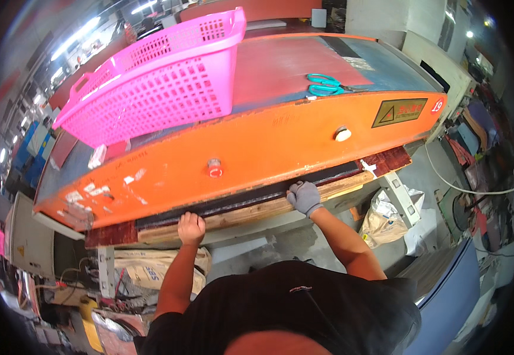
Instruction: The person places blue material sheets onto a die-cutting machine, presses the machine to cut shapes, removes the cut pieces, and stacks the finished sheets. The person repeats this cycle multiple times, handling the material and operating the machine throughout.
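Observation:
A long black slab lies in the low gap beneath the orange machine front, along a wooden ledge. My bare left hand is closed at the slab's front edge, left of the middle, with its fingers curled over. Farther right, my right hand wears a grey glove and curls its fingers on the same edge. What lies under the fingertips is hidden.
A bright pink plastic basket stands on the machine top, left. Teal-handled scissors lie near its front edge. The orange front carries a red button and a pale knob. Sacks stand below right.

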Available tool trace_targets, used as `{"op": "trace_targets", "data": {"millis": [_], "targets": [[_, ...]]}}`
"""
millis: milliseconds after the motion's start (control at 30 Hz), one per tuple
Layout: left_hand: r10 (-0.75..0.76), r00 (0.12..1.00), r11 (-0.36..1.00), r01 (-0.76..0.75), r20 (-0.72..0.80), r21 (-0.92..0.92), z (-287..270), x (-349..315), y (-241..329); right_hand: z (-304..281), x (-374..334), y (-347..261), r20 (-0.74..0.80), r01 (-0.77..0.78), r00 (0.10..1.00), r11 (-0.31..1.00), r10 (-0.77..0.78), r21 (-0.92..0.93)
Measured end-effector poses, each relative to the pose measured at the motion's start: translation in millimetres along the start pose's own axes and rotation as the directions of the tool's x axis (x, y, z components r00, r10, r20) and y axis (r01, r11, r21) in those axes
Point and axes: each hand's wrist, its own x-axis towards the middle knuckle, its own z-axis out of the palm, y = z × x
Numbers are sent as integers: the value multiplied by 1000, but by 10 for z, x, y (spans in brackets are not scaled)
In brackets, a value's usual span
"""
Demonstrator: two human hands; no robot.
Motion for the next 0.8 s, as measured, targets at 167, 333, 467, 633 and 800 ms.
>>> {"op": "trace_targets", "data": {"millis": [167,333,467,633,800], "targets": [[-109,985,985,125,135,-115,9,27,4,16,-79,56,35,57,998,994,-54,-97],[-207,947,953,252,247,-169,-108,58,77,10,-75,90,11,-11,1000,1000,11,10],[-223,939,948,271,261,-168,-371,-207,303,-148,-432,-49,-64,2,998,995,5,97],[-118,969,972,158,219,-174,-867,-841,620,-574,-1186,-332,-66,-34,997,994,41,108],[-88,976,971,128,200,-200,-1459,-1580,983,-997,-2023,-738,-26,-171,985,985,171,17]]}}
